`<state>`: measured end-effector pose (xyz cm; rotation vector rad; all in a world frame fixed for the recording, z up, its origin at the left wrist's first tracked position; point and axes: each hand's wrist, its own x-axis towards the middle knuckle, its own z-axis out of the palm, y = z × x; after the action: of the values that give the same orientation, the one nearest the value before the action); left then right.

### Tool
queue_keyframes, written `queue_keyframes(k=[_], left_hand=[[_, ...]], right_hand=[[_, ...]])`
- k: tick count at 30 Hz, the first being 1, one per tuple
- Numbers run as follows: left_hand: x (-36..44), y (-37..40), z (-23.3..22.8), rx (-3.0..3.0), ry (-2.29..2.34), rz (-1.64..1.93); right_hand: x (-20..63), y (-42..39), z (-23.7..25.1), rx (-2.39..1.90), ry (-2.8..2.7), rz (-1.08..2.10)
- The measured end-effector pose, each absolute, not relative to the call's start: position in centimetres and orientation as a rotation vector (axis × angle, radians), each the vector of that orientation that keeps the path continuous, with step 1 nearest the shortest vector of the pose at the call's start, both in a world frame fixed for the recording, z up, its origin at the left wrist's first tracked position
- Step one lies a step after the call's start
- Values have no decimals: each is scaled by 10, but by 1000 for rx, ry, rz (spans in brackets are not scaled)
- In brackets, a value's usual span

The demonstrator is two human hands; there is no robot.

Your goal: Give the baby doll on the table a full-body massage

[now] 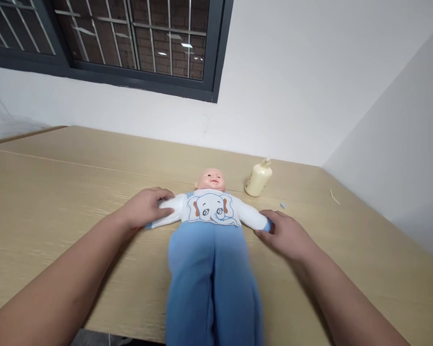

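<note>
A baby doll (211,226) lies on its back on the wooden table (57,192), head toward the wall, legs toward me. It wears a white top with a blue elephant print and long blue trousers. My left hand (144,207) is closed over the end of the doll's white sleeve on the left side. My right hand (285,233) grips the blue cuff of the other sleeve. Both of the doll's arms are stretched out sideways.
A cream-coloured bottle (259,179) stands just behind and right of the doll's head. A small blue scrap (282,205) and a thin pale sliver (334,196) lie on the table to the right. White walls meet at the right corner; a barred window is above.
</note>
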<state>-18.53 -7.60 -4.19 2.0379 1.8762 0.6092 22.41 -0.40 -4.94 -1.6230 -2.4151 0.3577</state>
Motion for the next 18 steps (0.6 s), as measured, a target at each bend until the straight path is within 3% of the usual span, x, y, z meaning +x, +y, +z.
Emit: queue_keyframes(k=[8, 14, 18], left_hand=[[-227, -90, -27, 1443, 1626, 321], [-235, -87, -29, 1639, 1779, 206], [-240, -84, -27, 1647, 1988, 329]], right_hand=[[262, 20, -54, -1674, -2329, 751], [277, 26, -49, -1519, -2061, 988], [280, 27, -46, -1330, -1873, 1060]])
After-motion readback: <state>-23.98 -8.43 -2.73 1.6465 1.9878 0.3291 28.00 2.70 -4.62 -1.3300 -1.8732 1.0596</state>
